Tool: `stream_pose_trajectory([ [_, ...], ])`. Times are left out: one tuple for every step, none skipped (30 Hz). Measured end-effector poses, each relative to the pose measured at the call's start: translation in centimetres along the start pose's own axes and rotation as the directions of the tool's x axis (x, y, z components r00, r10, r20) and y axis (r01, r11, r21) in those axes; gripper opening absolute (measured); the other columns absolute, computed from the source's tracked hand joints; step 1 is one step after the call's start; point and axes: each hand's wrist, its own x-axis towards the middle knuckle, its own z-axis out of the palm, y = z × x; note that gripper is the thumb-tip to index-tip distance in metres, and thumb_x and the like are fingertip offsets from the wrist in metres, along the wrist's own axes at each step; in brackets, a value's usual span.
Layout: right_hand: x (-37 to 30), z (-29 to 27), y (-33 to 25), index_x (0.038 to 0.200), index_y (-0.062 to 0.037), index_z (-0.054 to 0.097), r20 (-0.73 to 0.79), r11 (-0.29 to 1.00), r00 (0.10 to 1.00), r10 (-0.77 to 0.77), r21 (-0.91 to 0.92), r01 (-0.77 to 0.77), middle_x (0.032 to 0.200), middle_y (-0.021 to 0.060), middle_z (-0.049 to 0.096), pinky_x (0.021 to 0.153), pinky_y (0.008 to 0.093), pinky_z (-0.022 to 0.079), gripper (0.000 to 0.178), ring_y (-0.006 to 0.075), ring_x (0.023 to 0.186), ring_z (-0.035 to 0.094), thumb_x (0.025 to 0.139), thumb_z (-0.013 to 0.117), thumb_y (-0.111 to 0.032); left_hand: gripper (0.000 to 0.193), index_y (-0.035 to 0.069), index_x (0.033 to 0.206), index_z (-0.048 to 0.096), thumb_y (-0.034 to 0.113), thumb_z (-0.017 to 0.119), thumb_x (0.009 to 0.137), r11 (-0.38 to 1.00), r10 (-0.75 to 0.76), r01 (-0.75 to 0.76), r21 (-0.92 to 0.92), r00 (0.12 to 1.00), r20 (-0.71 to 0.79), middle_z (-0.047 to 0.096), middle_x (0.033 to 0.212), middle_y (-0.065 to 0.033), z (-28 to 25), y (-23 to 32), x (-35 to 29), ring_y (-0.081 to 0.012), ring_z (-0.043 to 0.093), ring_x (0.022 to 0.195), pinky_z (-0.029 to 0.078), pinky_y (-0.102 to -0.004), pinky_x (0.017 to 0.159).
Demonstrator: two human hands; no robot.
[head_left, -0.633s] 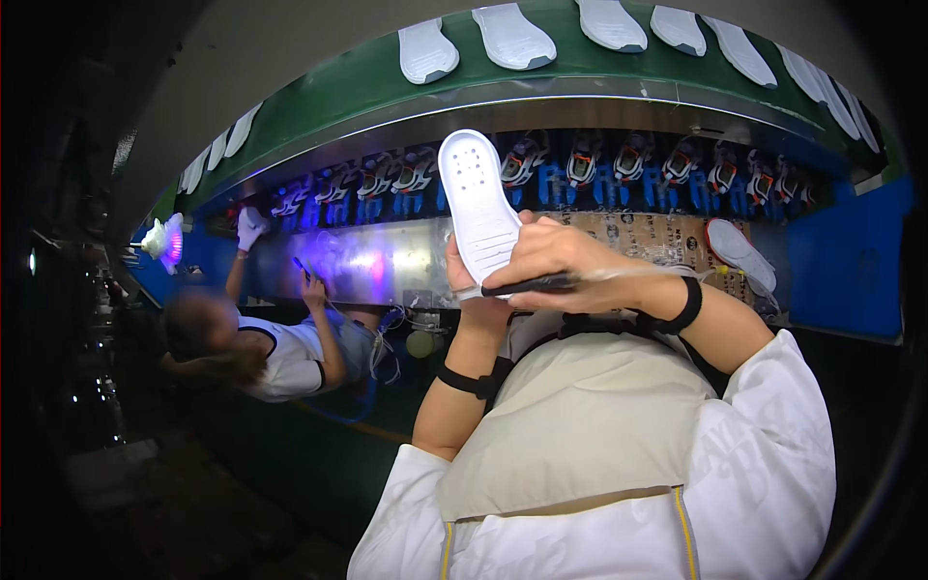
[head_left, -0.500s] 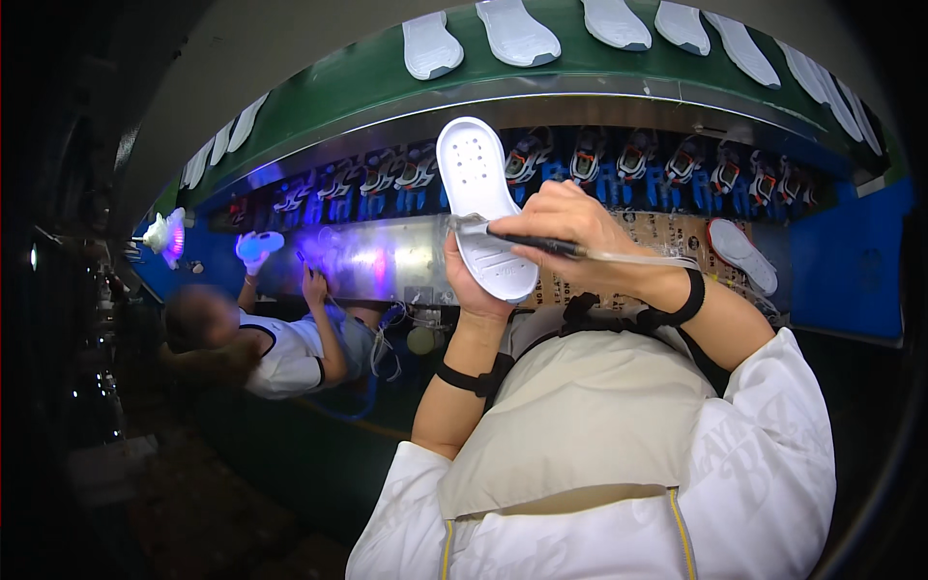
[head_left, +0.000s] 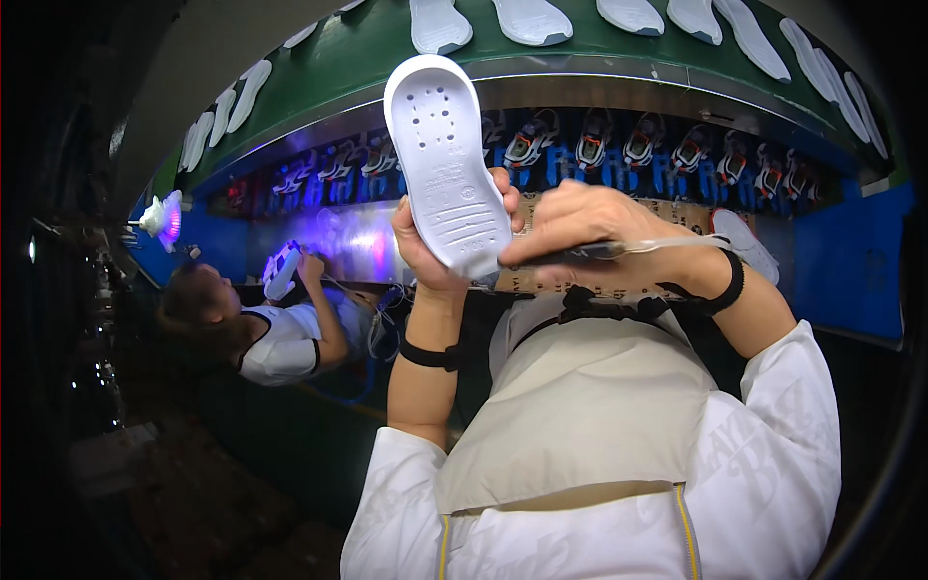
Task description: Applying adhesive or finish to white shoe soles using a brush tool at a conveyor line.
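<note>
A white shoe sole [head_left: 447, 174] stands nearly upright before me, its inner side with small holes and ridges toward me. My left hand [head_left: 423, 249] grips its lower part from behind, thumb at one edge and fingertips showing at the other. In my right hand [head_left: 594, 224], blurred a little by motion, is a brush [head_left: 572, 254] with a black handle and a clear tube running back along my wrist. Its tip is at the sole's bottom end, by the right edge; the bristles are hard to make out there.
White soles lie along a green conveyor belt [head_left: 580, 50] at the back. Below it stand several shoe uppers [head_left: 592, 145] on a shelf. Another sole [head_left: 742, 242] rests right of the brown bench cover. At left, a co-worker [head_left: 290, 333] handles a shoe near a glowing lamp [head_left: 162, 222].
The sole has come up and left, closer to me. My brush has shifted from across its middle to its bottom end. The co-worker's hands have come together on a shoe.
</note>
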Motion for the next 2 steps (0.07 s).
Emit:
stream_pose_trajectory([
  [0.24, -0.55, -0.25, 0.121, -0.0129, 0.075, 0.073, 0.990, 0.997, 0.035, -0.136, -0.025, 0.094, 0.0034, 0.069, 0.083, 0.0372, 0.040, 0.036, 0.0229, 0.092, 0.062, 0.086, 0.080, -0.015, 0.084, 0.004, 0.146, 0.047, 0.068, 0.043, 0.091, 0.998, -0.005, 0.003, 0.060, 0.999, 0.045, 0.057, 0.117, -0.0229, 0.07, 0.32, 0.32, -0.0330, 0.059, 0.099, 0.052, -0.0472, 0.080],
  [0.39, -0.48, -0.34, 0.121, -0.0129, 0.075, 0.076, 0.990, 0.996, 0.036, -0.138, -0.025, 0.094, 0.0034, 0.069, 0.083, 0.0372, 0.040, 0.036, 0.0229, 0.092, 0.062, 0.086, 0.080, -0.015, 0.088, 0.005, 0.148, 0.044, 0.071, 0.041, 0.091, 0.991, -0.017, 0.009, 0.131, 0.998, 0.059, 0.056, 0.120, -0.0226, -0.19, 0.71, 0.35, -0.0324, 0.059, 0.101, 0.053, -0.0483, 0.081],
])
